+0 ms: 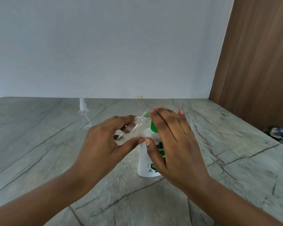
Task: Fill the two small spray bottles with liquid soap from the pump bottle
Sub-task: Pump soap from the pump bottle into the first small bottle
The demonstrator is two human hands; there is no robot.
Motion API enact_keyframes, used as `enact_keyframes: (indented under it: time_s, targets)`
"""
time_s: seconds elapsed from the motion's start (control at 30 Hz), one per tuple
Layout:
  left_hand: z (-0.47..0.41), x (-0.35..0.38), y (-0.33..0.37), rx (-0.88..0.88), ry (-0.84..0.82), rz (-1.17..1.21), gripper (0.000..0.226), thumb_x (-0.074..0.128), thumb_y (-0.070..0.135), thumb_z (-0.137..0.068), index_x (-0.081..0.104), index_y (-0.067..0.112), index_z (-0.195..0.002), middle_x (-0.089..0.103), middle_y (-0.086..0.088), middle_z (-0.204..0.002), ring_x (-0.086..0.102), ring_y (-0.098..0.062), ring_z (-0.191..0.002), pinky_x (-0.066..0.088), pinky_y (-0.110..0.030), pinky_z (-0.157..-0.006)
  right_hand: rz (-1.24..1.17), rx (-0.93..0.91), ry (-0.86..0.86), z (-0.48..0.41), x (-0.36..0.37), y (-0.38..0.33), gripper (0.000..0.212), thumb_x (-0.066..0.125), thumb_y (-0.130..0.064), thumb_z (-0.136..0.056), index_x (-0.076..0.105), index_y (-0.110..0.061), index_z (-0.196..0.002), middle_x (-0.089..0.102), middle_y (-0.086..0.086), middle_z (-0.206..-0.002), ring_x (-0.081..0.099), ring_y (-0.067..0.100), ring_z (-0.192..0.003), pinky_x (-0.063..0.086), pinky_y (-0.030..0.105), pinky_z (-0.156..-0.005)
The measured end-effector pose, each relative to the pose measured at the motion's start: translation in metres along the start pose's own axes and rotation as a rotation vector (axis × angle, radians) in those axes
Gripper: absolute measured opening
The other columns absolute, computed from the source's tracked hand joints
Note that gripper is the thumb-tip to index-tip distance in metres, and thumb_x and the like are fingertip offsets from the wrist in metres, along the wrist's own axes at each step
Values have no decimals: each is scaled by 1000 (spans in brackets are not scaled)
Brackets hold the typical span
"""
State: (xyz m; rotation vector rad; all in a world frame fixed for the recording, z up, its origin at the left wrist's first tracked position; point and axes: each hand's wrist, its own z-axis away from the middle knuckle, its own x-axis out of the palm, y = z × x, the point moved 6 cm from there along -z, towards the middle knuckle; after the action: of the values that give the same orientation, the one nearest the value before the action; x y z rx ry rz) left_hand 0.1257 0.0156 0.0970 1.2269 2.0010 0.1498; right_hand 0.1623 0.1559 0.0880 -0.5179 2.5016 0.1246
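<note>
Pump bottle [146, 162] upright on counter [39, 144]; spray pump [83, 107] behind-left, well apart.

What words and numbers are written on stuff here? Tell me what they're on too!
"tol" – white letters on the green label of the white pump bottle; the right hand covers the rest of the word.
"GI" – white letters just below it, also cut off by the hand.
"99" – on a small green badge lower down.
Tiny print beside and under the badge: too small to read.
The clear spray bottle in the left hand: no writing seen.
</note>
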Motion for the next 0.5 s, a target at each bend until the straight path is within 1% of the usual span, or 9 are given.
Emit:
enact_keyframes:
  time_s: [0.13, 0.2, 0.33, 0.43, 0.5]
  targets:
    - [-3, -2, 2, -21, 16, 43, 49, 70, 47, -69, 63, 28, -113, 63, 22, -92, 63, -1, -86, 55, -22, -71, -32, 10, 5, -3, -1, 1, 51, 43, -35, -92, 38, -8, -136, 47, 8, -135, 37, 18, -131, 10, 30, -117]
    - [-4, -2, 3, -29, 21, 59, 48, 69, 46, -68, 62, 30, -113, 63, 23, -92, 62, 0, -87, 55, -22, -72, -44, 23, 23, -5, -5, 0, 50, 42, -35, -93, 38, -9, -136, 47, 7, -135, 37, 18, -131, 11, 31, -116]
    - [-7, -5, 5, -33, 27, 42, 49, 72, 43, -68, 63, 28, -114, 63, 23, -95, 63, -2, -87, 57, -24, -72, -39, 32, 42, -10, -9, -1, 49, 42, -35, -92, 39, -9, -134, 49, 6, -133, 37, 16, -129, 10, 30, -116]
    - [-8, -7, 7, -28, 33, 19, 51, 72, 44, -68, 63, 26, -115, 62, 21, -94, 63, -2, -87, 57, -28, -75, -25, 22, 45, -10, -8, -2, 51, 40, -35, -93, 38, -8, -135, 48, 8, -135, 36, 17, -130, 11, 30, -116]
    - [-8, -7, 8, -17, 37, 16, 51, 71, 45, -68, 62, 26, -115, 61, 23, -93, 63, -2, -86, 57, -27, -75, -12, 15, 48, -10, -8, -3, 50, 40, -35, -93, 37, -8, -135, 48, 9, -135, 36, 19, -130, 13, 31, -115]
